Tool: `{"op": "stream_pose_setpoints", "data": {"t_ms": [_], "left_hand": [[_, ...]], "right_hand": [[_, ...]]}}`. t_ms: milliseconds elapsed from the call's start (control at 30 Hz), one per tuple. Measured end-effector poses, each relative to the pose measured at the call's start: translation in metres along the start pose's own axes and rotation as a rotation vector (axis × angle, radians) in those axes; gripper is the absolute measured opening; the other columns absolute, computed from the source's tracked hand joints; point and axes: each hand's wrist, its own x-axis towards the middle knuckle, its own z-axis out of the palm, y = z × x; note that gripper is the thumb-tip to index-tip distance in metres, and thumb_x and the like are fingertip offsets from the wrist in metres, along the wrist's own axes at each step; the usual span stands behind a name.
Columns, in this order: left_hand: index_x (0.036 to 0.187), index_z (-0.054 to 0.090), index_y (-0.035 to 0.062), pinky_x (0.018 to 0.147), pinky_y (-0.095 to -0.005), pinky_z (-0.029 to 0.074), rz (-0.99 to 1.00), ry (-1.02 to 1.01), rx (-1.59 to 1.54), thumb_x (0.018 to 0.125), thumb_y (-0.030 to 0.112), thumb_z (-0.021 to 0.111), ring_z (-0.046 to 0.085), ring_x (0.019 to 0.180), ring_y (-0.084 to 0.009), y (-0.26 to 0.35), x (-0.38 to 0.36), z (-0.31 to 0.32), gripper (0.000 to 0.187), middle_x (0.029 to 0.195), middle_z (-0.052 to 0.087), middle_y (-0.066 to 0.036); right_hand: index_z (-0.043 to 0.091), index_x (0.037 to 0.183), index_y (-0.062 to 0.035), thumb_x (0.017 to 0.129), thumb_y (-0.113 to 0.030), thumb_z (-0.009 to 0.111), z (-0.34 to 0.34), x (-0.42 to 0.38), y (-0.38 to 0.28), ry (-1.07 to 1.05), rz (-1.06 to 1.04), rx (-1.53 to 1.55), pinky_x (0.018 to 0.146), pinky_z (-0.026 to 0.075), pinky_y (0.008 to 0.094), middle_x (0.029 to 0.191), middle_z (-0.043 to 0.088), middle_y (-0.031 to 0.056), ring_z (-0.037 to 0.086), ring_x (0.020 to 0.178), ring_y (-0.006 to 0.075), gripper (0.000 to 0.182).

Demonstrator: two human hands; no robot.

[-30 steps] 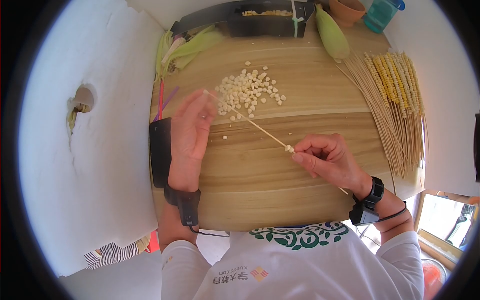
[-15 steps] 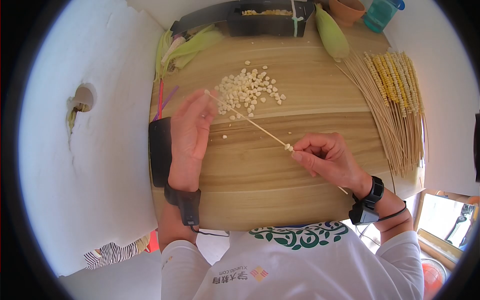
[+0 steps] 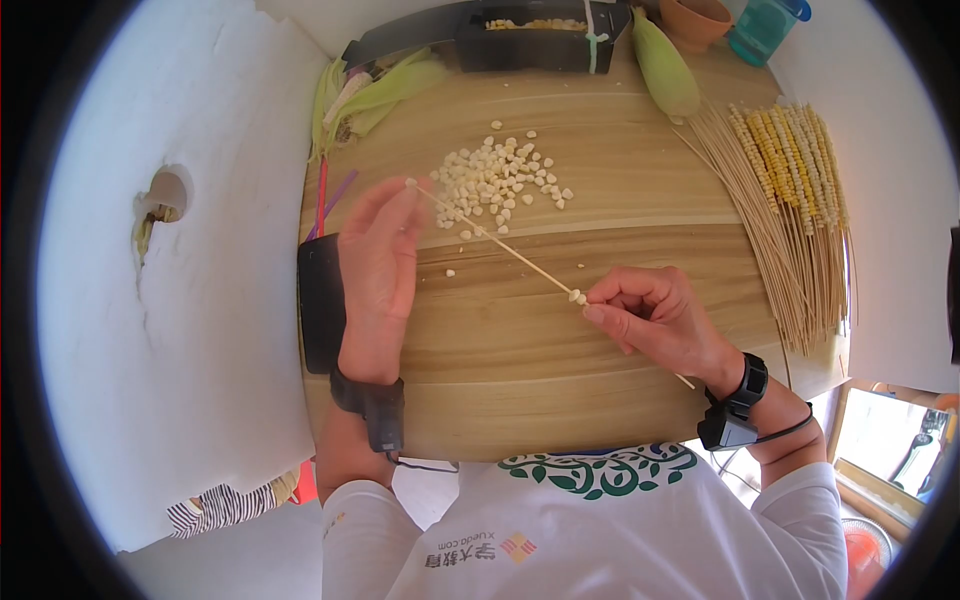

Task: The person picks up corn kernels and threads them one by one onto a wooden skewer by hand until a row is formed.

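My right hand [image 3: 650,312] pinches a thin wooden skewer [image 3: 535,267], which slants up to the left; its lower end sticks out below the palm. A few corn kernels [image 3: 577,297] are threaded on it right by the thumb and forefinger. At the skewer's upper tip, my left hand [image 3: 378,245] is closed, with a pale corn kernel [image 3: 411,184] showing at its fingertips. Just right of the left hand lies a loose pile of pale corn kernels [image 3: 490,172] on the wooden table [image 3: 520,400].
Bare skewers [image 3: 770,270] and skewers threaded with kernels [image 3: 790,160] lie at the right. At the back are a black box [image 3: 530,55] holding kernels, an ear of corn [image 3: 662,70], a clay pot [image 3: 695,22] and a teal cup [image 3: 760,35]. Husks [image 3: 400,85] lie back left.
My left hand has shifted very slightly left at the skewer's tip. My right hand and the skewer stay in place.
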Motion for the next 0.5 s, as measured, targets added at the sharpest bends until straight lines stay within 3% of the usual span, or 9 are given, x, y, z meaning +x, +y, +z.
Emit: {"op": "stream_pose_setpoints", "data": {"t_ms": [500], "left_hand": [[0.101,0.062,-0.0015,0.08,-0.0259,0.051,0.068,0.012,0.021,0.086,-0.004,0.061,0.06,0.088,-0.0156,-0.0042,-0.0053,0.0067,0.016,0.103,0.064,-0.017]], "right_hand": [[0.06,0.092,-0.0019,0.093,-0.012,0.06,0.0001,-0.0003,0.0002,-0.022,0.007,0.011,0.048,0.032,0.0174,0.065,0.052,-0.0068,0.041,0.057,-0.0009,0.01]]}}
